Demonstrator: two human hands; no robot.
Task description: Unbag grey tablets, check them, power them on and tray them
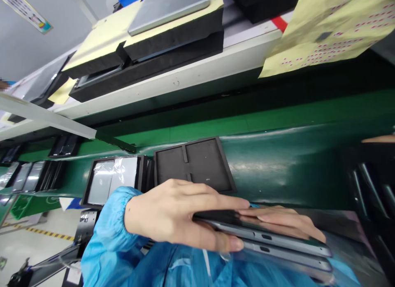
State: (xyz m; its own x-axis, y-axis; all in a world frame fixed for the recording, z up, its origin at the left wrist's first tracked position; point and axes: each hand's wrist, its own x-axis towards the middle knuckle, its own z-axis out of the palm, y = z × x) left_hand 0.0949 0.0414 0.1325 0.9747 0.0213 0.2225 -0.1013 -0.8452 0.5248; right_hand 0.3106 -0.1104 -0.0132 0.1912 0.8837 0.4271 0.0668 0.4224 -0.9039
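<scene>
Two slim dark tablets (pixel 277 234), one stacked on the other, are held in front of my blue smock. Small port openings show along their grey edges. My left hand (pixel 175 211) grips the stack at its left end, the thumb on the near edge and the fingers along the far side. Toward the stack's other end, my right hand (pixel 288 221) lies with its fingers against the glossy upper tablet, which mirrors them; its thumb is hidden. Just beyond my left hand is a black foam tray (pixel 203 161) with two shallow compartments.
Another black tray (pixel 114 178) holds plastic-wrapped flat pieces to the left. Dark slabs (pixel 370 192) stand in a row at the right. A green work surface (pixel 277 163) runs across, under a white shelf (pixel 185 79) bearing foam trays. A yellow dotted sheet (pixel 327 36) hangs over the shelf edge.
</scene>
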